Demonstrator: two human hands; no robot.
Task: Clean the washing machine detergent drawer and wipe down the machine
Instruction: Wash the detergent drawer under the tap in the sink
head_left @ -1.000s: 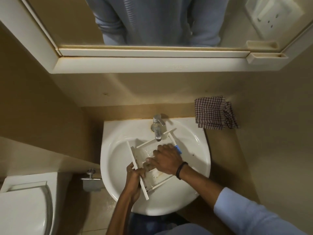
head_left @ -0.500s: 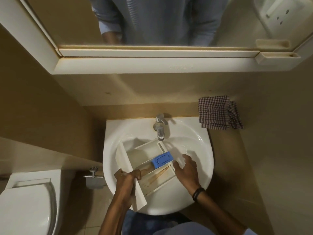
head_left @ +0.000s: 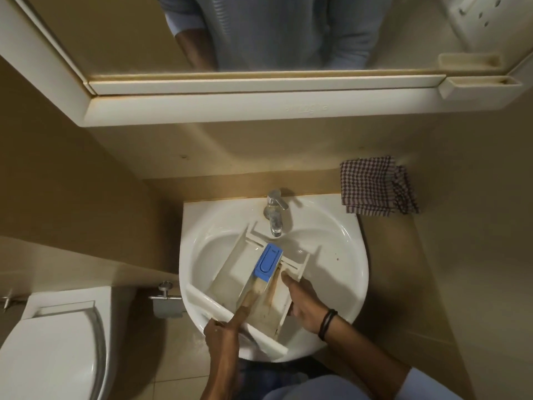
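The white detergent drawer (head_left: 230, 272) lies in the white sink (head_left: 340, 255), its front panel toward me and its back end under the tap (head_left: 274, 212). A blue insert (head_left: 268, 262) sits in its middle compartment. Brown grime streaks the compartments. My left hand (head_left: 222, 330) grips the front panel at the sink's near rim, one finger stretched into the middle compartment. My right hand (head_left: 302, 301) clasps the drawer's right wall, thumb inside the right compartment.
A folded checked cloth (head_left: 377, 186) lies on the ledge right of the sink. A toilet (head_left: 54, 342) stands at lower left, with a metal paper holder (head_left: 165, 298) on the wall between. A mirror cabinet (head_left: 259, 90) overhangs the sink.
The drawer has been turned in the sink so its front panel faces me. My right hand left the inside of the drawer and took hold of its right wall.
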